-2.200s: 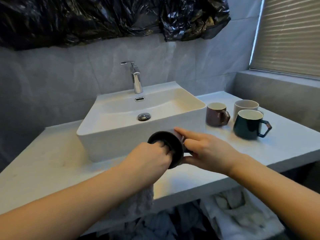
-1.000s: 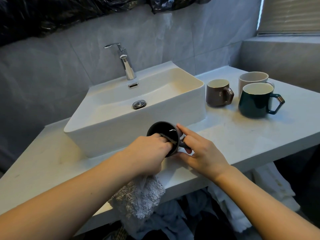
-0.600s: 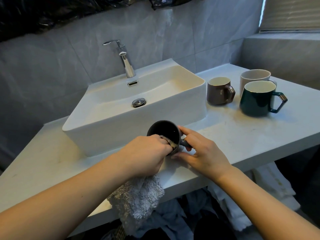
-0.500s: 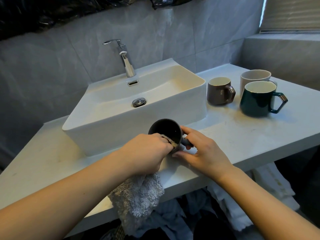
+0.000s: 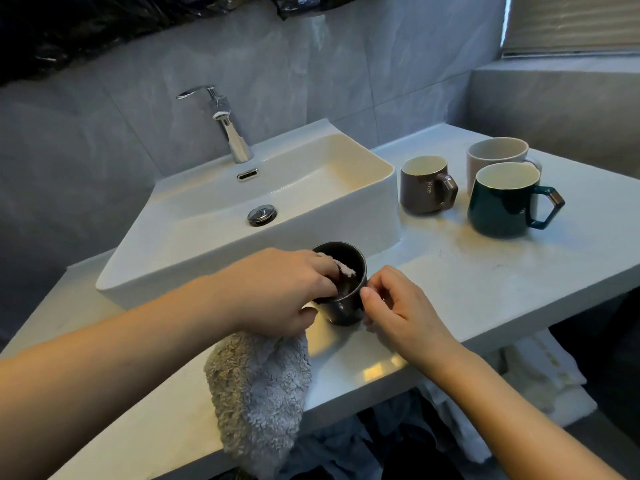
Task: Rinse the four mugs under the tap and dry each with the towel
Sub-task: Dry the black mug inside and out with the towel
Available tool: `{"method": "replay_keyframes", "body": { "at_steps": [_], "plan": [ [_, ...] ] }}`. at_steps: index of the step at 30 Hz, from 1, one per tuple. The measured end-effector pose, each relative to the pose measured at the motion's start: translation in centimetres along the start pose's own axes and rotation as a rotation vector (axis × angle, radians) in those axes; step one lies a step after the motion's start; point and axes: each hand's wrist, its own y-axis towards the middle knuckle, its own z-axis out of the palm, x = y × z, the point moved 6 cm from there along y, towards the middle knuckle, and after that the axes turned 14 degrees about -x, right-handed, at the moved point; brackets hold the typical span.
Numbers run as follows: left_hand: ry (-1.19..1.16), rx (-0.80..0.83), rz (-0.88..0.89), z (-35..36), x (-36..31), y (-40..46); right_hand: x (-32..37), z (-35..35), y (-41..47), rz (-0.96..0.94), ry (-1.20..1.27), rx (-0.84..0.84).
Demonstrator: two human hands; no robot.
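Nearest, a grey fluffy towel (image 5: 258,393) hangs from the person's left hand (image 5: 277,292) and droops past the front edge of the pale counter (image 5: 485,289). That hand is closed on a fold of the towel, and its fingertips push the cloth down into the mouth of a dark mug (image 5: 343,289), so the mug lies just beyond and slightly right of the knuckles. The mug stands nearly upright over the counter, its long axis close to vertical with the opening tipped a little toward the viewer; whether its base rests on the surface or is lifted clear cannot be told. The right hand (image 5: 394,306) sits immediately to the mug's right, fingers curled narrowly against its side where the handle would be, steadying it; the handle itself is hidden. Both hands touch the mug, the left from above and inside, the right from the side. Any wiping turn probably depends on that right-hand pinch staying firm. Farther back sits the white basin (image 5: 173,271), with the chrome tap (image 5: 228,126) at its rear and no water visibly running. Well apart to the right stand three more mugs, upright: a brown mug (image 5: 424,185), a green mug (image 5: 502,202), and a white mug (image 5: 495,154) behind it.
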Motion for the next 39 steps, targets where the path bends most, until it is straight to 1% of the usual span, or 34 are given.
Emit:
{"method": "replay_keyframes", "body": {
  "at_steps": [2,4,8,10,12,14,17,19,21,22,24,25,26,32,35,37,39],
  "plan": [
    [-0.028,0.061,0.038,-0.1,0.6,0.4,-0.1,-0.1,0.0,0.007,0.015,-0.003],
    [-0.058,0.165,0.024,0.1,0.8,0.9,0.0,0.0,-0.1,-0.01,0.016,-0.003],
    [-0.073,0.364,-0.136,1.6,0.0,1.9,0.8,0.3,-0.3,-0.092,0.024,-0.005],
    [-0.032,0.393,-0.183,1.7,-0.7,2.4,0.8,0.3,-0.4,-0.118,0.025,0.0],
    [-0.014,0.377,-0.175,1.5,-1.0,2.4,0.9,0.2,-0.5,-0.146,0.021,-0.004],
    [-0.026,0.307,-0.098,1.1,-1.2,1.6,1.0,0.2,-0.6,-0.173,0.015,-0.007],
    [0.066,0.101,0.119,0.5,-1.6,0.0,1.2,0.3,-0.6,-0.201,0.022,-0.011],
    [0.089,-0.012,0.213,0.0,-1.8,-0.7,1.4,0.3,-0.7,-0.229,0.026,-0.014],
    [0.104,0.004,0.222,0.3,-1.6,-0.7,1.4,0.3,-0.8,-0.244,0.026,-0.012],
    [0.109,0.059,0.178,0.7,-1.4,-0.5,1.4,0.3,-0.8,-0.248,0.024,-0.007],
    [0.142,0.235,0.058,1.7,-0.9,0.0,1.5,0.4,-0.9,-0.257,0.014,0.006],
    [0.165,0.295,0.018,2.1,-0.9,0.3,1.5,0.5,-0.9,-0.261,0.009,0.01],
    [0.181,0.323,-0.007,2.3,-1.0,0.5,1.5,0.5,-0.9,-0.263,0.006,0.011],
    [0.173,0.331,-0.165,2.3,-1.8,0.6,1.5,0.3,-0.6,-0.26,-0.004,0.013],
    [0.087,0.245,-0.245,2.3,-1.8,0.1,1.5,0.4,-0.7,-0.269,-0.004,0.026],
    [-0.043,0.187,-0.322,2.2,-1.4,0.0,1.5,0.4,-0.7,-0.263,-0.007,0.033],
    [-0.293,0.184,-0.441,1.3,-0.9,-0.1,1.6,0.4,-0.8,-0.259,-0.005,0.041]
  ]
}}
